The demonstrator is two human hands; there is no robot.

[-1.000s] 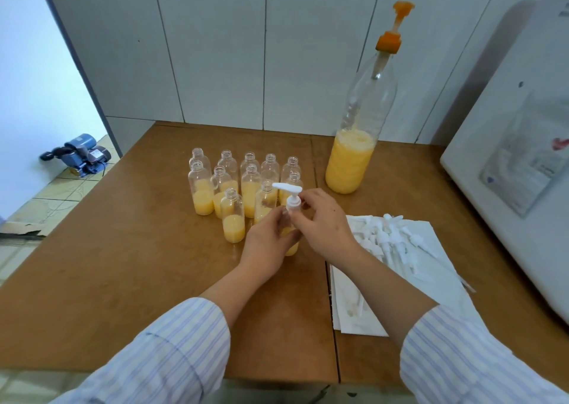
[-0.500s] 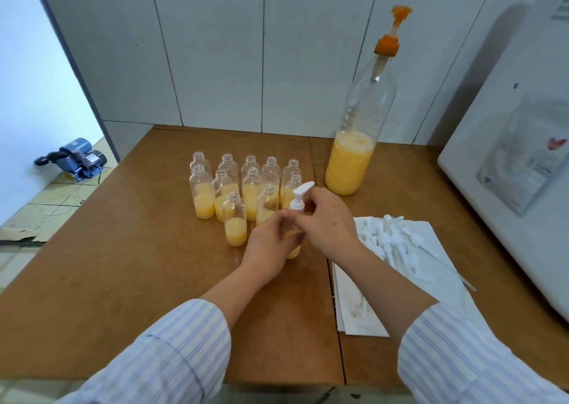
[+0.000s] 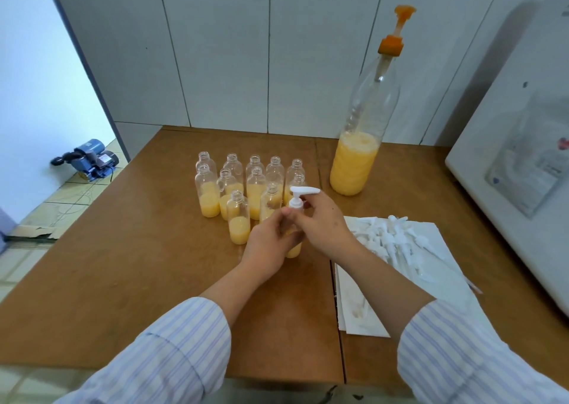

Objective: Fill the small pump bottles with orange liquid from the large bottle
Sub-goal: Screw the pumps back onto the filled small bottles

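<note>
A small bottle (image 3: 293, 251) with orange liquid stands on the brown table (image 3: 123, 265), mostly hidden behind my hands. My left hand (image 3: 271, 242) grips its body. My right hand (image 3: 320, 223) pinches the collar of the white pump head (image 3: 300, 196) seated on its neck, spout pointing right. Several open small bottles (image 3: 238, 219) partly filled with orange liquid stand in rows just behind. The large clear bottle (image 3: 357, 160) with an orange pump top stands at the back right, about a quarter full.
White paper (image 3: 360, 314) on the right carries a pile of loose white pump heads (image 3: 391, 240). A white appliance (image 3: 523, 157) borders the table's right side. Tiled wall behind. A blue pump (image 3: 89, 160) sits on the floor at left.
The pump head's spout has swung from pointing left, through pointing away, to pointing right as my right hand turns it. My left hand stays on the bottle.
</note>
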